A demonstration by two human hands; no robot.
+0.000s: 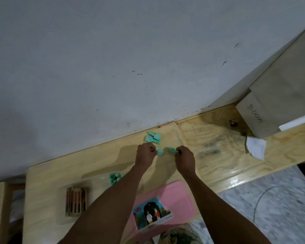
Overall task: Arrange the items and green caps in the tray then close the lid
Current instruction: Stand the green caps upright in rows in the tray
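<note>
left grip: left hand (145, 154), fingers curled, pinching 1 green cap (159, 152) at the fingertips; cap sticks out toward the other hand
right grip: right hand (185, 157), fingers curled, pinching a 2nd green cap (171, 150); cap points back at the left one
gap: the 2 held caps are near each other, not touching, just over the counter (218, 147)
dark bit: small dark spot at each hand's fingertips, too small to tell what it is
loose caps: 3 or so green caps in a cluster (153, 137), lying on the counter just beyond the hands, close to the wall (113, 67)
arms: both forearms bare, reaching from the bottom edge toward the far side of the counter
green group: more green-topped pieces (114, 178) left of the left forearm, partly hidden by it; they seem to sit in clear plastic, blurred
brown boxes: row of 4 or 5 slim brown boxes (76, 201) side by side, near-left part of the counter
pink piece: flat pink plastic piece (180, 196) between the forearms at the near edge; tray or lid, cannot tell
picture label: colourful label with 2 drawn figures (151, 213) on the pink piece
white box: pale box with handwritten marking (261, 113) at the far right of the counter
paper: white scrap (256, 147) just in front of that box
floor: pale speckled floor (280, 217) at the lower right
</note>
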